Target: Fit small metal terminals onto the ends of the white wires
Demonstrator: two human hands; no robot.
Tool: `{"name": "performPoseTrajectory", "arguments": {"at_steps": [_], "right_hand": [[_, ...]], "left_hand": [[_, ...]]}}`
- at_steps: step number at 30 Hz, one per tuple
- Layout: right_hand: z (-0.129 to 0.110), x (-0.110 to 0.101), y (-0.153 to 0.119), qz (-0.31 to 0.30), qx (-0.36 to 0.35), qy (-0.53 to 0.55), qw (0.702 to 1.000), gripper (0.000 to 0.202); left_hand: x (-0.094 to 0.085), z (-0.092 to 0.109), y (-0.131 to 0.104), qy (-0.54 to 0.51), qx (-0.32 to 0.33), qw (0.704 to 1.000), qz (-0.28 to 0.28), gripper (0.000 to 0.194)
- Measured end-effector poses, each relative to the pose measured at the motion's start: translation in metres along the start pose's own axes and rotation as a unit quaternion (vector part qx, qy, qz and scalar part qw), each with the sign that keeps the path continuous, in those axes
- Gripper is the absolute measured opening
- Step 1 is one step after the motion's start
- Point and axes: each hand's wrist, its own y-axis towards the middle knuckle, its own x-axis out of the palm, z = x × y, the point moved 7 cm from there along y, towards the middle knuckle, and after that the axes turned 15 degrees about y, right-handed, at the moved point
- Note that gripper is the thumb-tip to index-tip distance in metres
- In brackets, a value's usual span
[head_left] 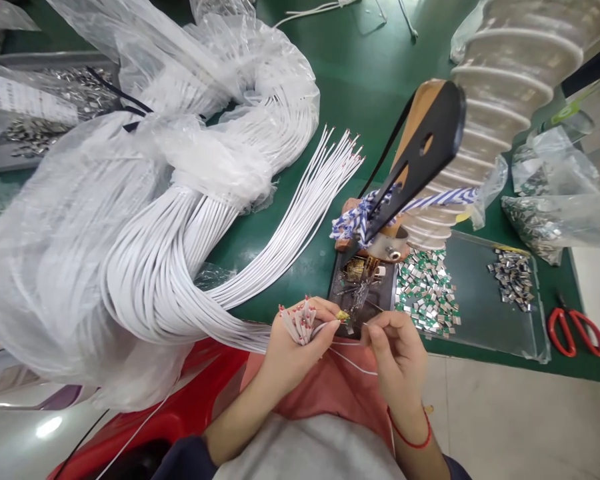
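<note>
My left hand (295, 340) is closed around a bundle of white cables (300, 322) with red-tipped ends. At its thumb and fingertips shows a small yellow-and-green piece (343, 316), too small to name. Just to the right, my right hand (397, 350) is pinched closed, and what sits between its fingertips is too fine to make out. Loose white cable strands pass below, between both hands. Behind the fingers lies a dark tray (337, 290) with metal bits and residue in it.
A large plastic-wrapped coil of white cables (150, 253) covers the left. A clear ribbed hose (515, 87) and a black-and-wood clamp (425, 147) tied with striped cord rise ahead. Small green boards (425, 290), metal connectors (515, 277) and red-handled scissors (575, 331) lie right.
</note>
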Motion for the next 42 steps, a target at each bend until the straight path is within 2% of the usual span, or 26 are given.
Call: {"name": "performPoseTrajectory", "arguments": {"at_steps": [4, 8, 19, 29, 35, 39, 42], "right_hand": [[0.000, 0.000, 0.000, -0.019, 0.001, -0.059, 0.998, 0.010], [-0.003, 0.007, 0.003, -0.038, -0.015, -0.045, 0.998, 0.011], [-0.018, 0.010, 0.006, -0.007, -0.048, -0.031, 0.998, 0.014], [-0.005, 0.010, -0.001, -0.030, -0.021, -0.021, 0.999, 0.012], [-0.005, 0.004, -0.004, 0.003, -0.031, -0.032, 0.999, 0.010], [-0.003, 0.006, -0.002, -0.024, 0.002, -0.070, 0.997, 0.011], [-0.006, 0.006, 0.001, -0.034, -0.009, -0.093, 0.995, 0.014]], "left_hand": [[0.001, -0.005, -0.001, 0.003, -0.014, 1.000, -0.004, 0.009], [0.003, -0.001, 0.000, 0.012, -0.003, 1.000, 0.000, 0.010], [0.003, 0.018, 0.002, 0.030, 0.059, 0.997, 0.026, 0.012], [0.000, 0.000, -0.002, 0.013, 0.011, 1.000, 0.013, 0.012], [0.005, -0.003, -0.003, 0.018, 0.027, 0.999, -0.005, 0.012], [0.006, -0.008, -0.004, 0.032, 0.030, 0.999, -0.029, 0.011], [0.004, -0.008, -0.005, 0.050, 0.033, 0.997, -0.044, 0.011]]}}
